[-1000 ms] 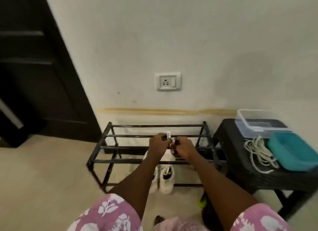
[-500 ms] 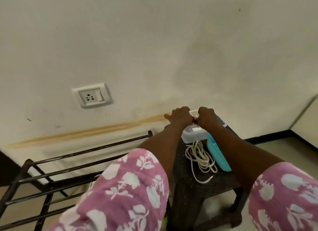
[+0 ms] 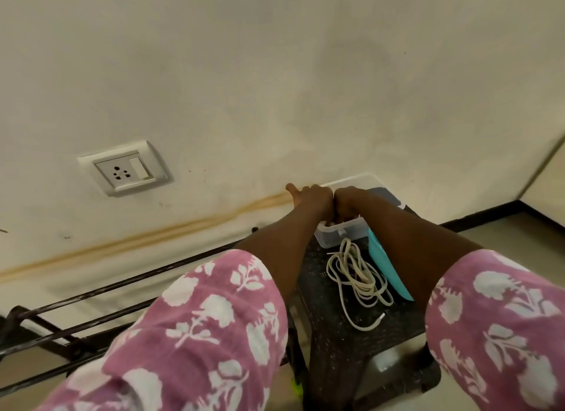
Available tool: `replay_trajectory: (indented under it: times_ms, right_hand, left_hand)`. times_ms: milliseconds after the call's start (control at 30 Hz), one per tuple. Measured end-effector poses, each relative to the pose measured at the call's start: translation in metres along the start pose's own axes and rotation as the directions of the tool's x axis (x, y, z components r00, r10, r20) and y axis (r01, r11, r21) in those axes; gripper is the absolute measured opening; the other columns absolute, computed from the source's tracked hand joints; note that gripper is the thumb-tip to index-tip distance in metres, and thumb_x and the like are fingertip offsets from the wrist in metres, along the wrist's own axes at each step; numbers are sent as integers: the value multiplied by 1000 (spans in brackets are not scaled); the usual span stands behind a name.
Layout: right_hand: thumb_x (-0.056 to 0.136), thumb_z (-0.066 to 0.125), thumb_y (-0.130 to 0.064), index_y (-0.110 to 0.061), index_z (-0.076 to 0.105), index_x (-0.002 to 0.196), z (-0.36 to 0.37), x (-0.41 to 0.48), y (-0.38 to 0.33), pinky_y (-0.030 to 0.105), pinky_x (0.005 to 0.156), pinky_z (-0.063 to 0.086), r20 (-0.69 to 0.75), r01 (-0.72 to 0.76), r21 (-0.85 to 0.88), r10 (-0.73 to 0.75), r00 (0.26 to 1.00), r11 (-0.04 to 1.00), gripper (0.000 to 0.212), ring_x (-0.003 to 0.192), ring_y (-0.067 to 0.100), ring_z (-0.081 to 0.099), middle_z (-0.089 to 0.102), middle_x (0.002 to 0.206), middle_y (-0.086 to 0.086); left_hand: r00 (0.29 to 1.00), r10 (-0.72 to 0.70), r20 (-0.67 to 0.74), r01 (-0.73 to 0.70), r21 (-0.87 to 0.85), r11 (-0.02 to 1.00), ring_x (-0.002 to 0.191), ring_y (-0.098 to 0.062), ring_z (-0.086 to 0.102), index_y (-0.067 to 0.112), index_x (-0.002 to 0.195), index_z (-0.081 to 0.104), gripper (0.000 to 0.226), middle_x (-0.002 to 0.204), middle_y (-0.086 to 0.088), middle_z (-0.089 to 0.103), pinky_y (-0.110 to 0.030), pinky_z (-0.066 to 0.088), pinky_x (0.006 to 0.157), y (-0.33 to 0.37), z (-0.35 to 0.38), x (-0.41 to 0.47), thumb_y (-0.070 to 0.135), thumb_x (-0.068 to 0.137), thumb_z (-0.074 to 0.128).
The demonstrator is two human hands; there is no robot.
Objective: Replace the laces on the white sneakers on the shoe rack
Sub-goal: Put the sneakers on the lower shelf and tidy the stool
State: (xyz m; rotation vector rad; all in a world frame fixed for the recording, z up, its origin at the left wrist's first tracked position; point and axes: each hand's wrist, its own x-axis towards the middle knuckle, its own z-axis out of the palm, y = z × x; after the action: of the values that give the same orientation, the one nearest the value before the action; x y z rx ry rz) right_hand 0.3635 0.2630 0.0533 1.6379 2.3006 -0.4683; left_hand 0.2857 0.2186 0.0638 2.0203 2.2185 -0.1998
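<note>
Left hand (image 3: pixel 313 196) and right hand (image 3: pixel 348 201) meet over clear plastic box (image 3: pixel 342 231) on dark stool (image 3: pixel 336 334). Fingers hidden, so grip cannot be told. Cream laces (image 3: pixel 351 273) lie coiled on stool beside teal lid (image 3: pixel 385 270). Shoe rack (image 3: pixel 91 294) stands left.

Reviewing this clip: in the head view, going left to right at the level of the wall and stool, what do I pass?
wall socket → left hand → right hand → teal tray. The lace coil overlaps the right hand and tray sideways, so it is left out.
</note>
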Motion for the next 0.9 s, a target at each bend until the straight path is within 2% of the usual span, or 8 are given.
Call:
replay_trajectory:
  times_ms: [100, 233, 333, 500, 633, 767, 833, 900]
  right_hand:
    - [85, 67, -11, -2, 65, 107, -10, -9, -6, 24, 65, 48, -45, 0, 40, 2, 999, 999, 24, 65, 13, 60, 69, 94, 8]
    - [90, 53, -6, 0, 61, 106, -22, -34, -31, 35, 77, 48, -372, 33, 92, 4, 928, 995, 19, 92, 30, 63, 63, 105, 17]
    - [94, 45, -7, 0, 59, 106, -22, -69, -70, 35, 75, 46, -508, 83, 126, -8, 861, 988, 20, 98, 35, 61, 60, 108, 18]
    - [95, 40, -8, -5, 60, 105, 21, -121, -152, 34, 71, 45, -604, 209, 165, -68, 794, 964, 23, 96, 31, 61, 63, 104, 14]
    - [97, 39, -14, -7, 58, 104, 85, -160, -233, 35, 73, 47, -643, 355, 219, -139, 753, 909, 21, 95, 28, 61, 64, 101, 11]
    - [98, 40, -18, -9, 56, 115, 154, -204, -320, 35, 79, 47, -598, 432, 355, -154, 787, 829, 25, 102, 28, 60, 63, 110, 9]
    - [96, 43, -16, -8, 59, 109, 189, -221, -355, 34, 73, 49, -593, 491, 326, -230, 772, 808, 22, 93, 29, 64, 67, 101, 9]
    - [88, 48, -16, -9, 65, 90, 228, -237, -394, 27, 54, 50, -633, 622, 256, -358, 686, 740, 19, 67, 26, 67, 68, 76, 7]
  left_hand:
    - [992, 2, -123, -17, -117, 993, 96, -24, 57, 16, 89, 52, 8, 78, 1, 49, -55, 21, 102, -9, -9, -3, 24, 87, 54]
    - [938, -43, -345, -36, -219, 975, 85, -24, 58, 15, 92, 67, 21, 82, 1, 58, -42, 24, 85, -31, -19, -24, 13, 87, 47]
    - [882, -165, -442, -11, -369, 929, 93, -25, 60, 20, 104, 68, 30, 96, -2, 68, -39, 24, 85, -56, -18, -56, 15, 91, 41]
    - [774, -369, -515, 45, -537, 843, 101, -22, 62, 26, 117, 62, 31, 105, -1, 70, -36, 27, 88, -118, 15, -135, 28, 97, 39]
    - [653, -497, -571, 97, -588, 803, 88, -26, 67, 21, 110, 66, 31, 92, -4, 73, -37, 39, 82, -181, 61, -217, 29, 94, 41]
    - [553, -611, -566, 150, -654, 742, 79, -27, 67, 14, 101, 68, 45, 87, -5, 72, -38, 50, 71, -245, 105, -304, 36, 85, 32]
    - [515, -679, -523, 184, -706, 684, 82, -26, 65, 13, 100, 66, 37, 90, -5, 70, -39, 51, 74, -272, 131, -343, 32, 86, 39]
    - [455, -734, -505, 214, -738, 640, 81, -28, 64, 9, 96, 65, 34, 88, -8, 68, -38, 51, 73, -299, 166, -384, 30, 86, 40]
